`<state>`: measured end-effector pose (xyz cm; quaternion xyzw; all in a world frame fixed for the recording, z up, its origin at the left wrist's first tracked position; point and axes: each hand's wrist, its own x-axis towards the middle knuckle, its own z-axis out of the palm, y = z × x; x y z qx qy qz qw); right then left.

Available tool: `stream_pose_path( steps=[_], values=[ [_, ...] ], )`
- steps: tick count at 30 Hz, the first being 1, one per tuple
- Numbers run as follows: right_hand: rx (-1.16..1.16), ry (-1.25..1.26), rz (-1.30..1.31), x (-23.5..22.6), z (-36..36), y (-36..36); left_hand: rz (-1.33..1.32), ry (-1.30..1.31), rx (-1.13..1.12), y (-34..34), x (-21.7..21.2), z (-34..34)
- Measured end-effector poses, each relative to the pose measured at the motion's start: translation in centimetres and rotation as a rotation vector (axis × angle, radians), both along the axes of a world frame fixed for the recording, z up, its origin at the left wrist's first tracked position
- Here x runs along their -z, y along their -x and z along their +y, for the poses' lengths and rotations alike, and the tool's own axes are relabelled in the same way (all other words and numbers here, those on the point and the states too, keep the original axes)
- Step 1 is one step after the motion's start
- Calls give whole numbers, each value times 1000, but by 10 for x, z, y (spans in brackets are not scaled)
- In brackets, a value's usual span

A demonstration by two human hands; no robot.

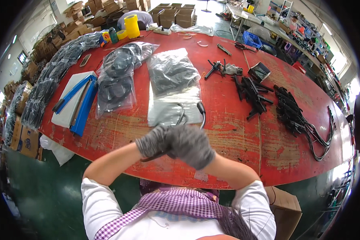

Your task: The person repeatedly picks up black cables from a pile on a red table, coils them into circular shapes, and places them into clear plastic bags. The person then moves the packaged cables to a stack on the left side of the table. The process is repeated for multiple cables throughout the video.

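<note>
My left hand [153, 141] and my right hand [193, 145], both in grey knit gloves, meet at the table's near edge. Their fingers are closed around a black cable [204, 119], bunched between the palms. Loops of it rise above the gloves, and a thicker black end stands up on the right. Some motion blur covers the gloves, and the gripped part of the cable is hidden. Just beyond lies a stack of flat clear plastic bags [156, 110]. On its far part rests a clear bag with dark contents [174, 74].
Left on the red table [220, 156] are bagged black cables [116, 94], a blue-armed bag sealer [84, 108] and a long row of bagged bundles [48, 80]. To the right lie black parts [254, 96], a cable bundle [292, 112] and a small open box [260, 72]. Yellow tape rolls [131, 26] stand far back.
</note>
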<state>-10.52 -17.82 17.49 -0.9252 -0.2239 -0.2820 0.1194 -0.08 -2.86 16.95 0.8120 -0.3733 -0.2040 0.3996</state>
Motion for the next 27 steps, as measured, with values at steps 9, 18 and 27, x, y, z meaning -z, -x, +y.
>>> stream_pose_path(
  steps=[9, 18, 27],
  values=[
    [-192, -1780, 1073, 102, -86, 1, 1324, 245, -82, -7, 1, 14],
    [-432, -2445, 876, 104, -37, 10, -177, -81, 403, 87, 63, -21],
    [629, -94, 447, 209, -46, 31, -437, -293, 306, 104, 165, 5]
  ],
)
